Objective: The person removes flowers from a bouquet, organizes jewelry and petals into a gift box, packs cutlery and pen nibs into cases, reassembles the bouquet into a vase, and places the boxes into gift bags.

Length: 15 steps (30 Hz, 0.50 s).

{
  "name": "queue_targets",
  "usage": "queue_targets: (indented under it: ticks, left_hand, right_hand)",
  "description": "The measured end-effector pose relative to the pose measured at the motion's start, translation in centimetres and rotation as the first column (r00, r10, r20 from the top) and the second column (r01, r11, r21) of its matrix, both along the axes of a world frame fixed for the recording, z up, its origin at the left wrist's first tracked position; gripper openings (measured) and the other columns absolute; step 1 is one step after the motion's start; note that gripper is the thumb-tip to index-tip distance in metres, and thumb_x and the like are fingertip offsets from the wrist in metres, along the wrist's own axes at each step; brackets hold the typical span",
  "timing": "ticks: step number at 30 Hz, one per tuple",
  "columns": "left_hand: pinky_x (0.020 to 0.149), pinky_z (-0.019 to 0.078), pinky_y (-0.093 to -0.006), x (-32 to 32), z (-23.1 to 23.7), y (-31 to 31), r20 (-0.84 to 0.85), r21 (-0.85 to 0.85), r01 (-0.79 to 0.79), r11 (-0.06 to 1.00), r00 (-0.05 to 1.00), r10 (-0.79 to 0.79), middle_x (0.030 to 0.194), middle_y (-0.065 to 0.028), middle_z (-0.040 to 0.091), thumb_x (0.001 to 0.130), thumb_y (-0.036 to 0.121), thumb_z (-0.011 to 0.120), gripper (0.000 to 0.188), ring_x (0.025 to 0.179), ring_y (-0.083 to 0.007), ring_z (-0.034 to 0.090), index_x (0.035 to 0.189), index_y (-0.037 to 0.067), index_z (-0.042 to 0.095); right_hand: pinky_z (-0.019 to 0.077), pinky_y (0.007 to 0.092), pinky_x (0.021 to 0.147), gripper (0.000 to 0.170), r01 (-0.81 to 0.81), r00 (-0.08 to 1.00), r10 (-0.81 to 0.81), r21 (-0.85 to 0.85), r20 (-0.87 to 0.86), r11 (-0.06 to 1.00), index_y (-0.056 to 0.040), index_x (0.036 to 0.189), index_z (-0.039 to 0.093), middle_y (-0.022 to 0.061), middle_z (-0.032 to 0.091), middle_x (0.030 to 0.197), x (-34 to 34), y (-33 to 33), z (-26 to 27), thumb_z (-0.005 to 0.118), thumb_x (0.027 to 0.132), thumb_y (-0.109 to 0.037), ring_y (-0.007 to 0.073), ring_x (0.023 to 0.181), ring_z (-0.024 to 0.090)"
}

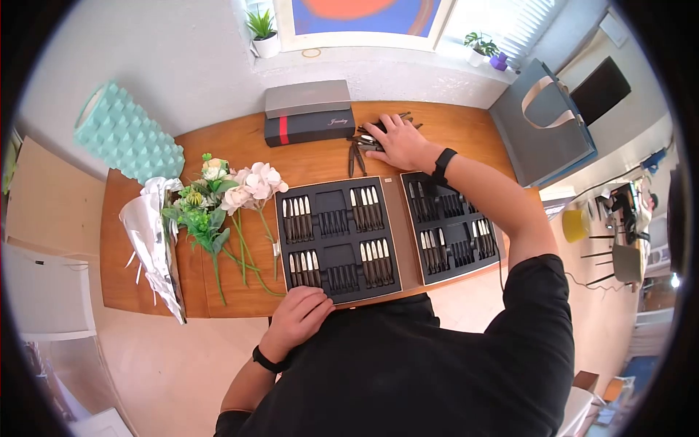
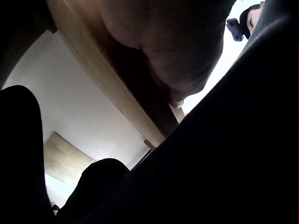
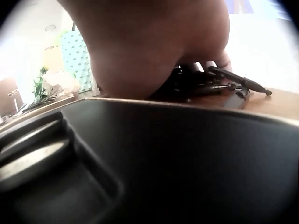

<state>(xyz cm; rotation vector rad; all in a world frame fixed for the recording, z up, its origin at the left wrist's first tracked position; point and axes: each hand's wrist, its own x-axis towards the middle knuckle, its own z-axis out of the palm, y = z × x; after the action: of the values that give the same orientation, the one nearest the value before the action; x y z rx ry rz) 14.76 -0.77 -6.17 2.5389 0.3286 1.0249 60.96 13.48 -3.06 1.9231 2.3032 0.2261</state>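
An opened case with a left tray [image 1: 338, 240] and a right tray [image 1: 451, 227] lies at the table's front edge; rows of dark-handled, pale-bladed knives fill many slots. Behind it my right hand [image 1: 397, 142] rests over a loose pile of dark knives [image 1: 356, 156], fingers spread. In the right wrist view the hand [image 3: 154, 46] covers part of the pile, with dark handles [image 3: 243, 80] sticking out beside it. My left hand [image 1: 300, 317] rests at the left tray's front edge, fingers relaxed. The left wrist view shows that hand [image 2: 163, 46] dark, its fingertips mostly hidden.
White and pink flowers [image 1: 255, 186] and a silver wrapped bundle [image 1: 153, 237] lie left of the case. Behind them leans a turquoise studded vase [image 1: 131, 135]. A dark box with a red band [image 1: 309, 127] stands at the back, a grey bag [image 1: 542, 127] at the right.
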Motion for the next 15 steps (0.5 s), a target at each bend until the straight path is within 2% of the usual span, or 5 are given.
queue_targets:
  ticks: [4,6,9,12,15]
  left_hand:
    - [0.093,0.0639,-0.0466,-0.1,-0.1,0.3,0.009,0.01,0.02,1.0,1.0,-0.02,0.113,-0.0101,0.076,0.082,0.001,0.097,0.036,0.111,-0.0329,0.076,0.114,0.002,0.08]
    - [0.094,0.0641,-0.0465,-0.2,-0.1,0.3,0.005,0.016,0.022,1.0,1.0,-0.022,0.113,-0.0101,0.076,0.083,0.001,0.097,0.035,0.111,-0.0329,0.076,0.114,0.002,0.08]
    - [0.094,0.0646,-0.0464,-0.2,0.0,0.5,-0.007,0.022,0.03,0.999,1.0,-0.03,0.113,-0.0101,0.076,0.083,0.002,0.097,0.034,0.112,-0.0328,0.076,0.114,0.001,0.08]
    - [0.093,0.0651,-0.0462,-0.2,0.1,0.6,-0.017,0.021,0.037,0.999,0.999,-0.037,0.113,-0.0104,0.076,0.084,0.002,0.097,0.034,0.112,-0.0329,0.076,0.114,0.001,0.08]
    - [0.093,0.0654,-0.0463,-0.2,0.3,0.6,-0.022,0.018,0.044,0.999,0.999,-0.043,0.113,-0.0108,0.076,0.085,0.002,0.096,0.034,0.112,-0.0332,0.076,0.115,0.0,0.08]
  right_hand:
    - [0.0595,0.0563,0.109,0.073,-0.008,0.999,0.007,-0.017,-0.044,1.0,-0.0081,0.169,0.049,0.0259,0.058,0.147,0.5,0.6,-0.3,0.066,0.114,-0.053,0.0454,0.137,0.061]
    - [0.0634,0.049,0.098,0.059,-0.124,0.992,0.125,0.021,-0.027,0.992,-0.0026,0.15,0.058,0.0221,0.062,0.136,1.2,0.9,-0.4,0.073,0.11,-0.044,0.0424,0.127,0.067]
    - [0.0655,0.045,0.088,0.047,-0.207,0.977,0.207,0.003,-0.048,0.978,-0.0021,0.134,0.058,0.0182,0.064,0.129,2.1,1.5,-0.2,0.079,0.105,-0.033,0.0381,0.121,0.072]
    - [0.0649,0.0444,0.082,0.037,-0.32,0.948,0.32,0.038,0.007,0.947,-0.0029,0.126,0.057,0.0162,0.066,0.12,2.8,1.4,1.2,0.077,0.104,-0.025,0.0352,0.113,0.075]
    - [0.0643,0.0467,0.081,0.032,-0.259,0.965,0.261,0.045,-0.039,0.965,-0.0027,0.124,0.056,0.0177,0.068,0.115,3.3,1.8,1.3,0.075,0.103,-0.018,0.0367,0.108,0.076]
